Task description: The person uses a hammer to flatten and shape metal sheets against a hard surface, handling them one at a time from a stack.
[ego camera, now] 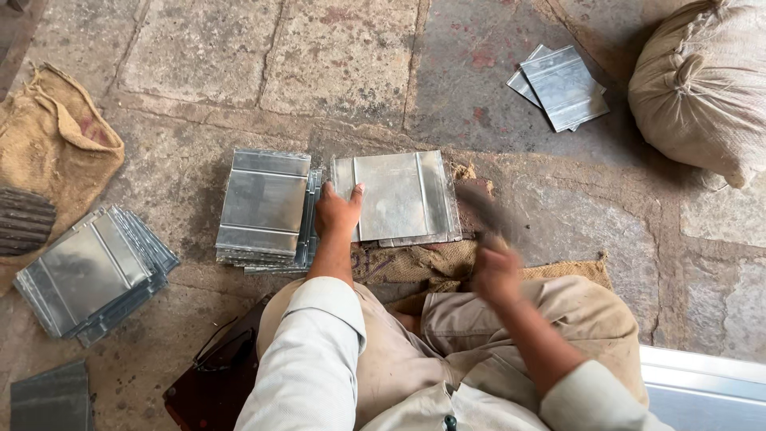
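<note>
A square sheet-metal piece (403, 195) with folded ridges lies on a small stack on burlap in front of me. My left hand (337, 211) presses on its left edge, thumb on top of the sheet. My right hand (496, 270) is blurred with motion and grips a dark tool (481, 209), probably a hammer or mallet, raised over the sheet's right edge; its head is smeared and hard to make out. I sit on the stone floor with knees apart.
A stack of similar metal sheets (263, 206) lies just left of the worked one. Another stack (88, 270) sits far left, a few sheets (562, 86) at upper right. A stuffed sack (702, 84) and burlap (48, 136) flank the area.
</note>
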